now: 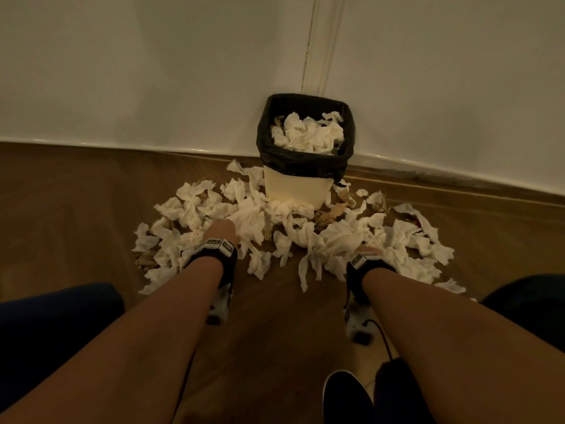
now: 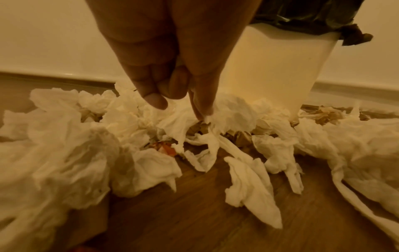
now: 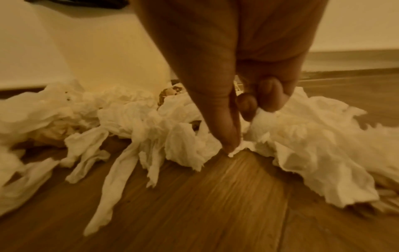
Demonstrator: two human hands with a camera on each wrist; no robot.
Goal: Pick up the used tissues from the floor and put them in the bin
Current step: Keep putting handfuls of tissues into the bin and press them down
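1. The left hand (image 1: 224,231) is down in the heap of tissues (image 1: 195,209) on the floor (image 1: 76,194). In the left wrist view its thumb and fingers (image 2: 155,100) are curled together and the thumb tip pinches a fold of white tissue (image 2: 228,116) just in front of the bin.
2. The right hand (image 1: 368,250) reaches into the right part of the heap. In the right wrist view its fingers (image 3: 270,95) curl onto a crumpled tissue (image 3: 302,129), and the thumb presses a torn edge of it against the floorboards, so this hand grips tissue too.
3. Both wrists carry black straps with small white camera blocks (image 1: 218,244); a thin dark cable (image 1: 383,338) trails back from the right one.
4. Nearest the viewer, a dark shoe (image 1: 345,396) stands on the wood at the bottom edge of the head view, and dark blue fabric shows at both lower sides.
5. The tissues lie in a wide band across the floor from left of the left hand to well right of the right hand, some in long twisted strips. A few brown, stained scraps (image 1: 331,214) sit among them near the foot of the bin, and a scrap with red on it (image 2: 166,148) lies under the white pieces.
6. Beyond the heap, the bin (image 1: 298,188) stands upright against the wall (image 1: 153,71), cream-sided with a black liner (image 1: 305,162) folded over its rim. Tissues touch its base.
7. Inside the liner, white tissues (image 1: 308,134) are heaped close to the rim.
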